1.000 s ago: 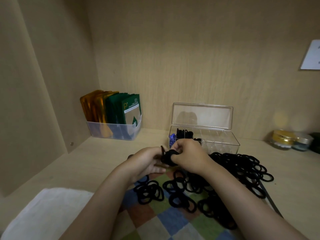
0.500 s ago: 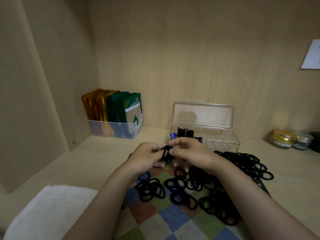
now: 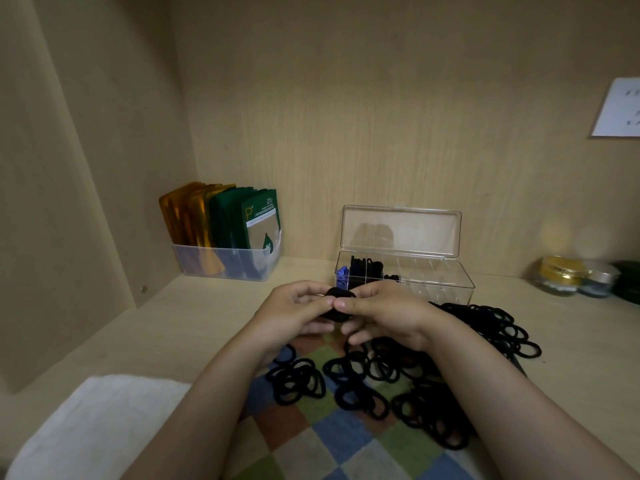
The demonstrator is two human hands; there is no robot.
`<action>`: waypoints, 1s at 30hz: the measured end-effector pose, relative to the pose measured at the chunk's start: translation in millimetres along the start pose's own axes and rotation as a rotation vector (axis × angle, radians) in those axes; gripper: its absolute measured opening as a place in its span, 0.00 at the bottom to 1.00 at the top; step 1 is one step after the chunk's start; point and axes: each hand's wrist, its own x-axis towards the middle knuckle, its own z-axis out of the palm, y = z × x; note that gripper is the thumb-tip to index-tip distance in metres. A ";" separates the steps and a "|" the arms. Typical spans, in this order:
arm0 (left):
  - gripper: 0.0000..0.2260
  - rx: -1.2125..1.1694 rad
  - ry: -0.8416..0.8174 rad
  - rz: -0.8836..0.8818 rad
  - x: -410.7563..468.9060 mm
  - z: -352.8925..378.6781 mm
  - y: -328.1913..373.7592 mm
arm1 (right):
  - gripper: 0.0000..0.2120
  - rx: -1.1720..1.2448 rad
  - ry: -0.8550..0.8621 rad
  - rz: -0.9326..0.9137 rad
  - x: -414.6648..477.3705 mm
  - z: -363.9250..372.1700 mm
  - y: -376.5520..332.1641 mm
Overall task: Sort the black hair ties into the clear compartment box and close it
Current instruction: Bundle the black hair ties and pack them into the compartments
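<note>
Left hand (image 3: 294, 313) and right hand (image 3: 384, 315) meet mid-shelf, both pinching one bundle of hair ties (image 3: 337, 306), too bunched to count. Loose pile (image 3: 433, 375) at 5 o'clock: overlapping, uncountable, partly hidden under the right forearm. One clear box (image 3: 433, 282) at 1 o'clock, lid (image 3: 401, 230) upright, black ties in its left end.

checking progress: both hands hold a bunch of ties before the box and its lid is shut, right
No: the head view shows the lid open, upright. The left hand and right hand do hold ties before the box.
</note>
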 end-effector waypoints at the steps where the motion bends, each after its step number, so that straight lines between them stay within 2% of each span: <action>1: 0.09 -0.035 0.004 -0.003 0.7 0.7 0.5 | 0.23 0.033 0.007 0.000 0.1 -0.5 -0.3; 3: 0.10 -0.066 -0.011 -0.004 3.1 2.6 2.5 | 0.15 0.088 0.028 -0.010 0.5 -2.2 0.1; 6: 0.12 -0.027 -0.100 0.006 6.8 7.2 10.9 | 0.11 0.122 0.076 -0.026 0.6 -6.7 -0.8; 11: 0.14 0.315 -0.079 0.084 31.4 18.4 33.7 | 0.08 0.039 0.245 -0.072 1.4 -29.9 -16.7; 14: 0.15 0.434 -0.007 0.162 59.7 31.2 38.3 | 0.08 -0.136 0.456 -0.102 6.8 -56.3 -32.3; 17: 0.14 0.657 0.033 0.250 85.7 44.8 31.7 | 0.07 -0.278 0.552 -0.066 16.5 -79.7 -42.6; 22: 0.17 0.965 0.024 0.346 115.9 58.5 11.0 | 0.11 -0.506 0.602 0.015 44.5 -95.6 -41.3; 25: 0.18 1.034 0.036 0.394 125.5 59.0 3.0 | 0.09 -0.605 0.573 0.054 62.3 -99.5 -38.1; 30: 0.20 1.098 0.023 0.423 131.6 52.8 -7.1 | 0.12 -0.990 0.516 0.154 81.1 -99.1 -46.1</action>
